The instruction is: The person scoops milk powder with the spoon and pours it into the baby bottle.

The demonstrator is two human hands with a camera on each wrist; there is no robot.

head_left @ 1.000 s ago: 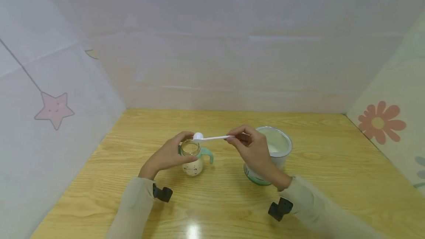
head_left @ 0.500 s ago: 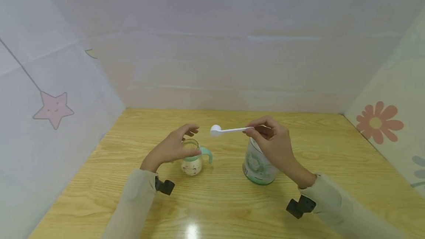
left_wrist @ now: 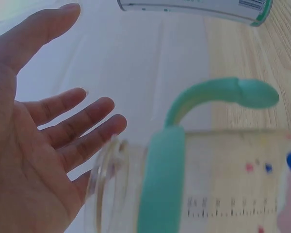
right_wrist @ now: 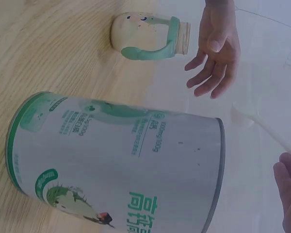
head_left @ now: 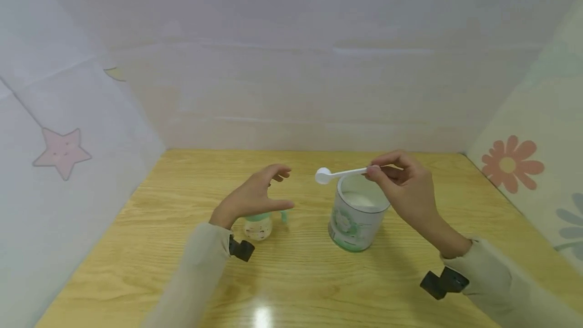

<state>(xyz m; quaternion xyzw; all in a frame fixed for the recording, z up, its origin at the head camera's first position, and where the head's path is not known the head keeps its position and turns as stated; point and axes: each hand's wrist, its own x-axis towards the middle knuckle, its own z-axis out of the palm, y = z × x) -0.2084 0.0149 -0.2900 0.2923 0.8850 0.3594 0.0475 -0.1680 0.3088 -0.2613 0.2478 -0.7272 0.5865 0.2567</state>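
My right hand (head_left: 407, 186) pinches the handle end of a white measuring scoop (head_left: 323, 175), its bowl pointing left, just above the rim of a white and green milk powder can (head_left: 355, 227). Pale powder shows inside the can. My left hand (head_left: 255, 191), fingers spread and holding nothing, hovers over a baby bottle (head_left: 258, 229). That bottle stands upright with its mouth uncovered; in the left wrist view its green collar and handle (left_wrist: 208, 97) and printed scale are seen. In the head view the hand hides the bottle's mouth.
Both things stand on a light wooden table (head_left: 300, 277). A pale cloth backdrop (head_left: 291, 90) rises behind the table, with printed side panels bearing a pink star (head_left: 62, 152) and a red flower (head_left: 510, 164).
My right hand has carried the scoop rightward from over the bottle to the can. My left hand has let go of the bottle and moved a little up and right.
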